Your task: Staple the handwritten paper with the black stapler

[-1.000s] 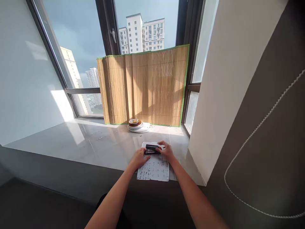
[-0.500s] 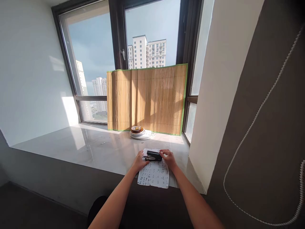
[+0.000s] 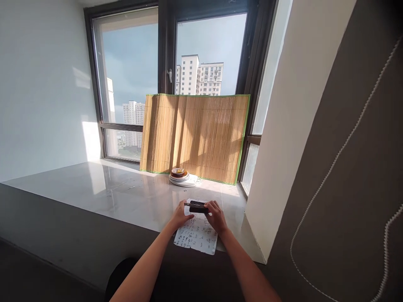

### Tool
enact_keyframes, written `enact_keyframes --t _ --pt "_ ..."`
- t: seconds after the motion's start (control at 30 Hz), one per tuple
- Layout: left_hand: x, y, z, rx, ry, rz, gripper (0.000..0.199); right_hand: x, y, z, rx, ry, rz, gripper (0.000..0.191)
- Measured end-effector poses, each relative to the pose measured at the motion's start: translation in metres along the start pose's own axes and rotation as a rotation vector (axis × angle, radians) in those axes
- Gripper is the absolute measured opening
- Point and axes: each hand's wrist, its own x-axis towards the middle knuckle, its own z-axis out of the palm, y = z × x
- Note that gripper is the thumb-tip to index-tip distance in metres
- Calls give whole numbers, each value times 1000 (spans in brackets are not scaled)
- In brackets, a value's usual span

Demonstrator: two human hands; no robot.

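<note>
A black stapler (image 3: pixel 199 209) is in my two hands, above the upper part of a sheet of paper (image 3: pixel 197 241) with dark handwriting on it. My right hand (image 3: pixel 215 216) has its fingers and thumb closed on the stapler's right end. At the left end, my left hand (image 3: pixel 181 216) pinches a narrow part that sticks out, with its thumb lower down beside the body. The stapler's top looks parted from a long dark slot. Its fine parts are too small to make out.
The paper lies on a glossy window sill (image 3: pixel 132 201) and hangs over its front edge. Behind stands a stack of plates (image 3: pixel 180 178) with small bits near it. A bamboo mat (image 3: pixel 195 134) leans against the window. A beaded cord (image 3: pixel 327 176) hangs at the right.
The stapler has been turned in my hands, so its silver part shows less and a dark slot shows on top. My right hand has closed further around its right end. The view has shifted slightly.
</note>
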Motion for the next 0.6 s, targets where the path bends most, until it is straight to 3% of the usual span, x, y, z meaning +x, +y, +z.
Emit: enact_keyframes --t 0.13,0.4,0.5,0.6 --pt "3 -4 -2 -235 53 -33 64 0 -8 4 -140 -102 -174 29" --pt "8 -10 -7 -309 22 -103 33 -3 -5 7 -155 -92 -180 32" --pt "9 -11 -5 -325 24 -114 29 -1 -5 8 -99 -75 -134 28" --pt "9 -10 -6 -351 40 -111 34 1 -2 9 -28 7 34 15"
